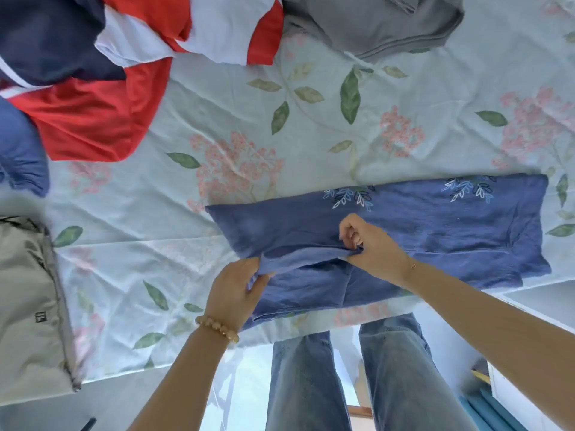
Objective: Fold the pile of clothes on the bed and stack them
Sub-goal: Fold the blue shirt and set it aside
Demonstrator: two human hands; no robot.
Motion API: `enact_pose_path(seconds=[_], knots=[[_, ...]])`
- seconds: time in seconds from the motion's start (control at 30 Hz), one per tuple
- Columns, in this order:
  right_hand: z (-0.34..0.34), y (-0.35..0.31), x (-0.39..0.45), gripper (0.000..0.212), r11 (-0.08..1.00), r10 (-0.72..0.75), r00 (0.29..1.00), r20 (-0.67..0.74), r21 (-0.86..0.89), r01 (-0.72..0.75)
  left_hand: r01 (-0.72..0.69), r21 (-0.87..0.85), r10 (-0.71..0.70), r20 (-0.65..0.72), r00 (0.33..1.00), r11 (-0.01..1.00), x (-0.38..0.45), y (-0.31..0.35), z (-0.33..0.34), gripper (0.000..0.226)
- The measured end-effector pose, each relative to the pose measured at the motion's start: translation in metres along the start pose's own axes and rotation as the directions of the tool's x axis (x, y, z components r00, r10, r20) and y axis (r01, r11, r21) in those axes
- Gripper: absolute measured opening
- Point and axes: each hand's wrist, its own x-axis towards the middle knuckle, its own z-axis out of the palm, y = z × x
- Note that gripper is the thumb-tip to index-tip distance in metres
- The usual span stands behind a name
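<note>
Left hand [231,292] pinched the near left corner of a raised flap of the blue garment [435,231], thumb and fingers closed on the cloth; right hand [368,244] had its fingers curled and nipped the same flap further right, so the fold edge hung slack between the two grips. The garment lay spread at the near edge of the bed [249,119], partly folded into a long band, with embroidered leaf sprigs [348,195] along its far edge. Judged thin, soft and light: the flap sagged and creased between the hands, so it would not hold a line unaided (best taken at two corners of one edge, then smoothed flat). Low slip risk on the cotton-looking floral sheet. Further out, the unfolded pile [102,66] of red, white and navy cloth sat at far left, with another blue piece [21,150] beside it. A grey garment [373,23] lay at far centre, possibly already folded, though the view cut it off. A beige item [28,306] with a small logo rested at near left.
</note>
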Motion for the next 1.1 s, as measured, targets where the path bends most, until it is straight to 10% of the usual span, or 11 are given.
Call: enact_pose_path(seconds=[0.27, 0.43, 0.6, 1.1], knots=[[-0.005, -0.018, 0.042, 0.039, 0.989, 0.027, 0.944, -0.329, -0.13, -0.073, 0.239, -0.18, -0.268, -0.159, 0.95, 0.954, 0.062, 0.0, 0.0, 0.036], [0.015, -0.023, 0.022, 0.036, 0.878, -0.286, 0.869, -0.405, -0.473, 0.069, 0.131, 0.147, -0.062, -0.401, 0.914, 0.98, 0.058, 0.02, 0.009, 0.042], [0.031, 0.002, -0.005, 0.049, 0.744, -0.254, 0.947, -0.197, -0.665, 0.062, -0.132, 0.463, 0.128, 0.04, 0.991, 0.877, 0.034, 0.022, 0.04, 0.074], [0.029, 0.029, -0.044, 0.076, 0.821, -0.233, 0.965, -0.119, -0.556, 0.13, -0.436, 0.623, 0.299, 0.318, 0.9, 0.649, 0.038, -0.005, -0.003, 0.091]])
